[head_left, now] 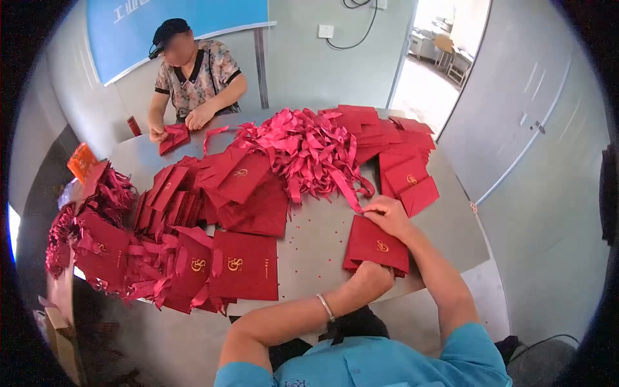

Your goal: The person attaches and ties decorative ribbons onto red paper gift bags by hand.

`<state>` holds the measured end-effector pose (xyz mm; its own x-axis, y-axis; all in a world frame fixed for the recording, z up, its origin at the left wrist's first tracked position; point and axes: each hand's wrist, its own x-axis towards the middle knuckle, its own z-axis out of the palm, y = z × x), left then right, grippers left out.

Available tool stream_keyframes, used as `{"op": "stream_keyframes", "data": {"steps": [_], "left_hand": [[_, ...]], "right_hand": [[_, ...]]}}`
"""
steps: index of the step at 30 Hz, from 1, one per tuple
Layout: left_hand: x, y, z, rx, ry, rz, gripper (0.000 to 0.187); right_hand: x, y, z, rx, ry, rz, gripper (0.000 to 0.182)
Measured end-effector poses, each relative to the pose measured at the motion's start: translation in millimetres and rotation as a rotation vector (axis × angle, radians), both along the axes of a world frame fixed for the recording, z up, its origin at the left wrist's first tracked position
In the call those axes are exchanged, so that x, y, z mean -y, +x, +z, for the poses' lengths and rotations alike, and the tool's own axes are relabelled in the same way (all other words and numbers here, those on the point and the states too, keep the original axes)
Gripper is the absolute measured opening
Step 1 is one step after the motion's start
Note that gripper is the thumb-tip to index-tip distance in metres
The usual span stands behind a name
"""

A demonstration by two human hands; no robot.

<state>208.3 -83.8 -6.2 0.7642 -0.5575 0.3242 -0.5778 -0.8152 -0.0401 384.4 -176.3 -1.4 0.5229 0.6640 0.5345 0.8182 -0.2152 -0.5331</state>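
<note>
A red paper gift bag with a gold logo lies flat in front of me, its open end towards my body. My left hand reaches into that opening. The bag hides its fingers, so their grip does not show. At the bag's far edge, my right hand is closed with its fingertips on the end of a pink-red ribbon. This ribbon trails from a large heap of loose ribbons in the middle of the table.
Stacks of red bags stand at the right and left-centre of the grey table. Ribboned bags pile up at the front left. Small red dots lie scattered on the tabletop. Across from me, a co-worker handles another bag.
</note>
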Motion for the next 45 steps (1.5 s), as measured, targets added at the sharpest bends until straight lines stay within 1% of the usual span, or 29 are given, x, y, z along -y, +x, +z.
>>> {"op": "stream_keyframes", "data": {"steps": [2, 5, 6, 7, 9, 11, 13, 15, 16, 18, 19, 22, 23, 25, 26, 30, 32, 33, 35, 36, 38, 39, 41, 42, 44, 45], "left_hand": [[10.5, 3.5, -10.4, -0.124, 0.035, -0.049, 0.009], [21.3, 1.1, -24.6, -0.05, -0.004, -0.005, 0.009], [20.7, 0.8, -22.7, -0.115, -0.002, -0.007, 0.011], [16.8, 0.7, -22.1, -0.109, -0.013, 0.002, 0.011], [5.7, -1.1, -20.9, 0.055, -0.041, -0.026, 0.011], [0.9, 5.2, -25.2, 0.05, -0.101, -0.024, 0.013], [-3.8, 10.2, -25.4, 0.04, -0.155, -0.003, 0.014], [-4.3, 10.7, -19.8, -0.085, -0.16, -0.008, 0.015], [-7.2, 8.2, -15.3, -0.125, -0.189, 0.008, 0.016], [-8.5, 12.0, -21.4, -0.098, -0.181, 0.021, 0.015], [-7.6, 11.7, -21.9, -0.066, -0.169, 0.018, 0.014], [-11.3, 12.2, -18.2, -0.069, -0.178, 0.018, 0.012], [-14.6, 12.7, -15.7, -0.074, -0.181, -0.006, 0.012], [-19.2, 12.4, -10.4, -0.007, -0.242, 0.015, 0.009], [-16.1, 15.4, -14.6, 0.017, -0.254, 0.051, 0.007], [-16.2, 16.1, -13.8, 0.064, -0.246, 0.051, 0.006], [-15.4, 14.4, -10.0, -0.092, -0.198, 0.073, 0.011], [-15.2, 13.9, -9.6, -0.092, -0.2, 0.068, 0.011], [-15.2, 12.5, -8.9, -0.119, -0.167, 0.078, 0.01], [-15.2, 12.3, -8.0, -0.12, -0.169, 0.074, 0.01], [-15.8, 12.6, -5.6, -0.133, -0.224, 0.069, 0.009], [-16.2, 13.0, -5.9, -0.134, -0.225, 0.064, 0.009], [-16.0, 14.7, -9.3, -0.04, -0.23, 0.057, 0.012], [-14.4, 16.7, -13.1, -0.041, -0.229, 0.047, 0.012], [-11.1, 21.7, -20.1, 0.209, -0.233, 0.11, 0.017], [-11.1, 20.5, -15.9, 0.207, -0.233, 0.101, 0.017]], "right_hand": [[-0.4, 2.6, -2.2, 0.028, -0.033, 0.001, 0.014], [-1.3, 10.0, -5.4, 0.054, -0.062, 0.041, 0.014], [-2.3, 9.0, -1.7, 0.014, -0.093, 0.044, 0.013], [-3.1, 7.8, 1.7, -0.026, -0.122, 0.044, 0.013], [-4.9, 4.3, 11.6, 0.0, -0.118, 0.027, 0.012], [-8.0, -6.2, 28.5, 0.025, -0.119, 0.02, 0.011], [-15.9, -24.3, 50.0, 0.093, 0.151, -0.129, 0.009], [-19.4, -41.3, 70.8, 0.039, 0.288, -0.119, 0.013], [-24.1, -47.7, 77.7, 0.032, 0.286, -0.107, 0.013], [-29.6, -61.4, 85.4, -0.173, 0.59, -0.051, 0.012], [-31.9, -65.7, 88.9, -0.179, 0.589, -0.063, 0.012], [-33.1, -65.0, 101.7, -0.481, 0.887, 0.047, 0.008], [-27.3, -65.0, 108.3, -0.473, 0.889, 0.023, 0.008], [-15.2, -67.5, 127.5, -0.539, 1.069, 0.061, 0.007], [-5.6, -62.8, 134.3, -0.454, 1.079, 0.101, 0.007], [28.0, -66.3, 163.9, -0.336, 1.098, 0.103, 0.009], [41.1, -68.0, 173.2, -0.253, 1.146, -0.071, 0.013], [48.2, -72.2, 179.2, -0.249, 1.145, -0.075, 0.013], [61.0, -86.0, 193.2, -0.138, 1.103, -0.071, 0.016], [64.9, -93.8, 201.7, -0.137, 1.101, -0.075, 0.016], [72.4, -107.9, 214.9, 0.082, 1.125, -0.179, 0.018], [81.2, -112.8, 214.8, 0.085, 1.124, -0.184, 0.018], [100.1, -123.3, 212.7, 0.176, 0.901, -0.281, 0.019], [88.6, -117.9, 195.0, 0.314, 0.951, -0.426, 0.013], [88.9, -109.0, 168.5, 0.73, 0.167, -0.563, 0.015], [82.2, -106.8, 153.1, 0.69, 0.043, -0.526, 0.016]]}}
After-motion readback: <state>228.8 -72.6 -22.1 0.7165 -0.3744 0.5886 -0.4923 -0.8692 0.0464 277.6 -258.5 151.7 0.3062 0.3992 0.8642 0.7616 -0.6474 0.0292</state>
